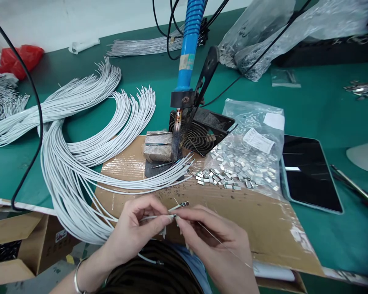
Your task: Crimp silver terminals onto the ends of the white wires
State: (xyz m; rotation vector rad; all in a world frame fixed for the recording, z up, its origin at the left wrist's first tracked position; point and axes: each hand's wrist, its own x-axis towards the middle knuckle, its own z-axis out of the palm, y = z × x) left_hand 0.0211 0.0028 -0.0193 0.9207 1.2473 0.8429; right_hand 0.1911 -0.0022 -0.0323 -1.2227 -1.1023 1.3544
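My left hand point(141, 228) is closed, thumb and forefinger pinching a white wire point(150, 217) near its end. The fingertips of my right hand point(214, 241) meet it there, pinched at the wire's tip; the tiny part between them is mostly hidden. A thin, pale wire point(216, 237) runs across my right hand between the fingers. Just above the fingertips, a small metal connector point(184, 204) shows at the end of a white strand. Below my left hand hangs another white wire end point(150, 259).
A blue-handled soldering iron point(187, 61) stands tip-down beside a grey block point(158, 147) and a small fan point(202, 134). White wire bundles point(76, 179) lie at left. Small metal clips point(221, 177) spill from a plastic bag point(254, 110) onto cardboard point(263, 232). A tablet point(311, 173) lies at right.
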